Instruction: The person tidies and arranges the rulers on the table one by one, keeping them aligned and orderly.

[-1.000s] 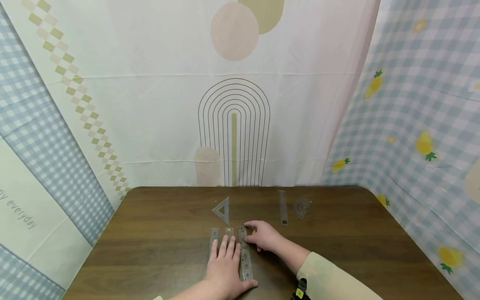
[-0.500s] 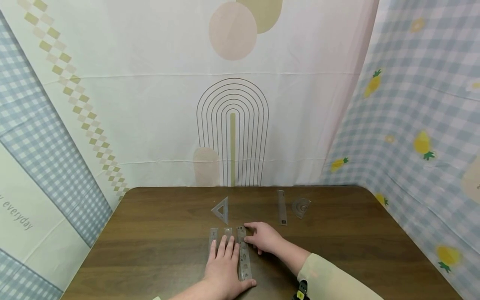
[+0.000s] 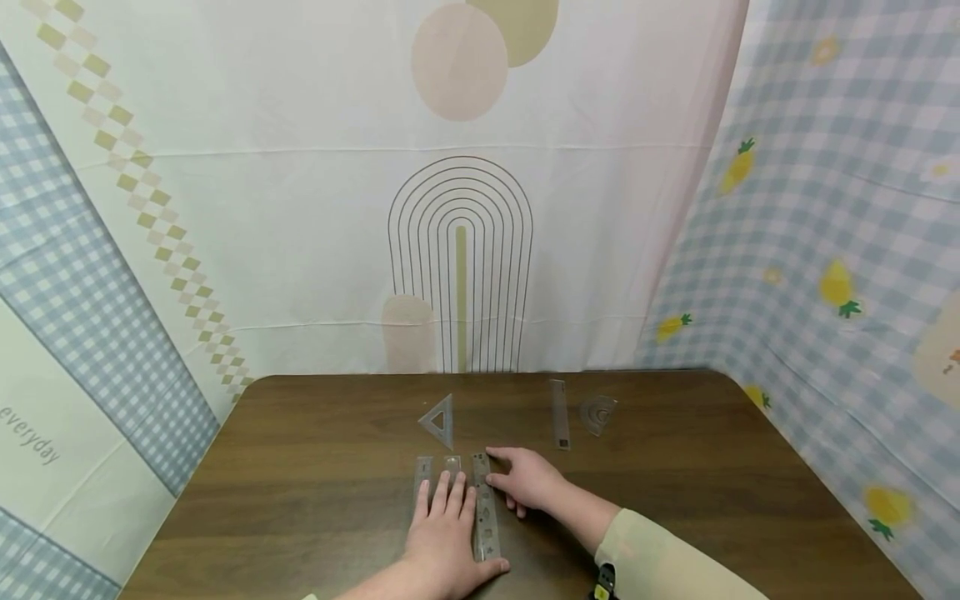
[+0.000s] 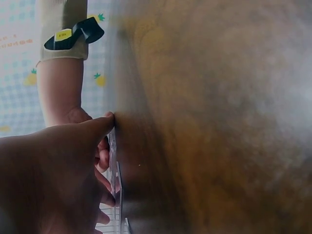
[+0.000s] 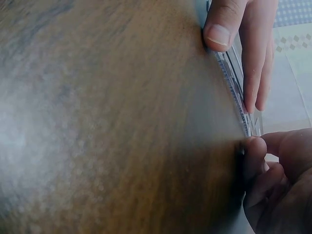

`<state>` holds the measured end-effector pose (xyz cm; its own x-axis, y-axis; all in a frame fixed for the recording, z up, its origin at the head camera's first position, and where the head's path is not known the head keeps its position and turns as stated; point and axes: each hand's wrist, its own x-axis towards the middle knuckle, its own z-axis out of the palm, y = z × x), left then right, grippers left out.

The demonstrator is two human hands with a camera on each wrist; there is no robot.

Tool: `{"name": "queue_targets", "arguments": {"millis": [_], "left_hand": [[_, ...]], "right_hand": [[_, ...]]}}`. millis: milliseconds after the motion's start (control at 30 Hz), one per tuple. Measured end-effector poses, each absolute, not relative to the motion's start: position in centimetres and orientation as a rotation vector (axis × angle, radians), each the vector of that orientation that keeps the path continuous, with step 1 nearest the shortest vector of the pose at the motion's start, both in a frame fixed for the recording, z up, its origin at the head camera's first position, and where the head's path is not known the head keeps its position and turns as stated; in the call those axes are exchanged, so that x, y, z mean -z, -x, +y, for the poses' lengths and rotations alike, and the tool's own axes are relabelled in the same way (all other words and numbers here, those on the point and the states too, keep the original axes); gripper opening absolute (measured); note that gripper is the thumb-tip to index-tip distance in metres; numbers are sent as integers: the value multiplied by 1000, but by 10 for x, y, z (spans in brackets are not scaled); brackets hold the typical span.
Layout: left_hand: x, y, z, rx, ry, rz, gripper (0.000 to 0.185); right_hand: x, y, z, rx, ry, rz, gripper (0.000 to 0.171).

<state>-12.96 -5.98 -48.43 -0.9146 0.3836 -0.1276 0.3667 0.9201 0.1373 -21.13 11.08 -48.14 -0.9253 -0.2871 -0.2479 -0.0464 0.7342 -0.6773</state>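
Observation:
Spread flat, my left hand [image 3: 442, 542] lies over a group of clear rulers in the head view. Under its fingers are a left ruler [image 3: 423, 471] and a middle one [image 3: 452, 463], mostly covered. To their right runs a stencil ruler [image 3: 486, 521] with cut-out shapes, and the left thumb reaches across its near end. My right hand [image 3: 528, 479] pinches the far right corner of this stencil ruler between thumb and index finger, other fingers curled under. In the right wrist view, the ruler's marked edge [image 5: 231, 85] stretches between both hands.
Farther back on the brown wooden table [image 3: 300, 467] lie a clear set square [image 3: 448, 423], another clear ruler [image 3: 560, 414] and a protractor [image 3: 597, 414]. Patterned cloth [image 3: 322, 250] hangs behind the table's far edge and along both sides.
The whole head view has shifted slightly, so everything sits a little farther left. Both hands keep their places on the rulers.

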Motion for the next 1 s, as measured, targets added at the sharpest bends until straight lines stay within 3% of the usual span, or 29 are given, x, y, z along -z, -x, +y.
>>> {"name": "queue_targets", "arguments": {"millis": [1000], "left_hand": [[483, 130, -64, -188, -569, 2908, 109]], "right_hand": [[481, 207, 111, 1082, 200, 2572, 57]]}}
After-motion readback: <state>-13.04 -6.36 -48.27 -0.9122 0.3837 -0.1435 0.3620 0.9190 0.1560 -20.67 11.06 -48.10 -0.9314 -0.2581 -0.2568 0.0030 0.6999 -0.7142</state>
